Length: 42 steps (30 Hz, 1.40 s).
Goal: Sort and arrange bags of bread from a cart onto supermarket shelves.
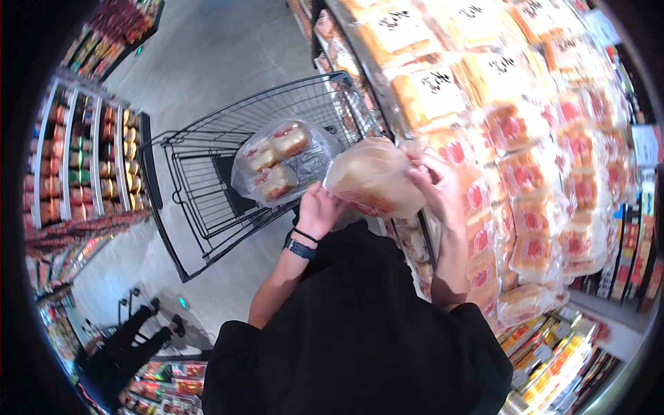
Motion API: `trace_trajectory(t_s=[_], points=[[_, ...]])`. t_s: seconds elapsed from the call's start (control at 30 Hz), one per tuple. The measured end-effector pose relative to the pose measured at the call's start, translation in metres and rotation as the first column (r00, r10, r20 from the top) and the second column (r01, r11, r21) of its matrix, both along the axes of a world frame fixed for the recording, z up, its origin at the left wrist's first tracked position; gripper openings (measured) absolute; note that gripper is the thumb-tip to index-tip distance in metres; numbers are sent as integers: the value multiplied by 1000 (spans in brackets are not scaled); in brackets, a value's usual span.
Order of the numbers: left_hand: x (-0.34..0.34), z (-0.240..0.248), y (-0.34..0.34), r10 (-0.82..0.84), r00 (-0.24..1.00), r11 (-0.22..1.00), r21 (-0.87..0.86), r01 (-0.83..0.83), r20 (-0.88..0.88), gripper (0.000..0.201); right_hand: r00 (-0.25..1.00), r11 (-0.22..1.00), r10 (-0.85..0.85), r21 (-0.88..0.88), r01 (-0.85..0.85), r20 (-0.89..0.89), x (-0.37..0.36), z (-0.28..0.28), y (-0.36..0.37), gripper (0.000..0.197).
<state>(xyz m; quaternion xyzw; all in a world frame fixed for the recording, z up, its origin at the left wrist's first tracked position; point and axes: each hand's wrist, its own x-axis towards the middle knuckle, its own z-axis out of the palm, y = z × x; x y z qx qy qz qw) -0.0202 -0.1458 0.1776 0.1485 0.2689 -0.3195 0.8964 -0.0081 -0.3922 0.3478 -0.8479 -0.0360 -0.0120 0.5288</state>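
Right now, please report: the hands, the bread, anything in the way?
Right hand grips bagged bread; left hand at its edge. Cart close left, packed loaves right. Nothing seen blocking hands.

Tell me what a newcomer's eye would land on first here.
First, probably, the plastic-wrapped bread near the middle of the view, held between the left hand and the right hand. Next, the bright rows of packaged bread filling the right side. Then the black wire shopping cart left of centre, with a clear bag of rolls inside.
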Motion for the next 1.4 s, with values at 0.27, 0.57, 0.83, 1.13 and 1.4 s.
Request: trace_trajectory(t_s=[0.27, 0.57, 0.83, 1.13, 1.4], points=[[9, -51, 146, 550, 815, 834, 163, -526, -183, 50, 923, 914, 384, -147, -378, 13, 120, -95, 133, 21], [5, -63, 198, 600, 775, 789, -13, -615, -199, 37, 836, 678, 498, -497, -541, -231, 183, -242, 209, 23], [-8, -72, 230, 611, 768, 784, 12, -621, -195, 30, 771, 447, 574, -683, -578, -277, 189, -351, 234, 19], [-26, -80, 245, 630, 744, 766, 24, -642, -222, 32, 842, 458, 397, -715, -528, -367, 154, -408, 239, 16], [-4, -80, 216, 475, 837, 878, 75, -473, -271, 32, 949, 744, 237, -590, -315, -208, 129, -374, 232, 28]])
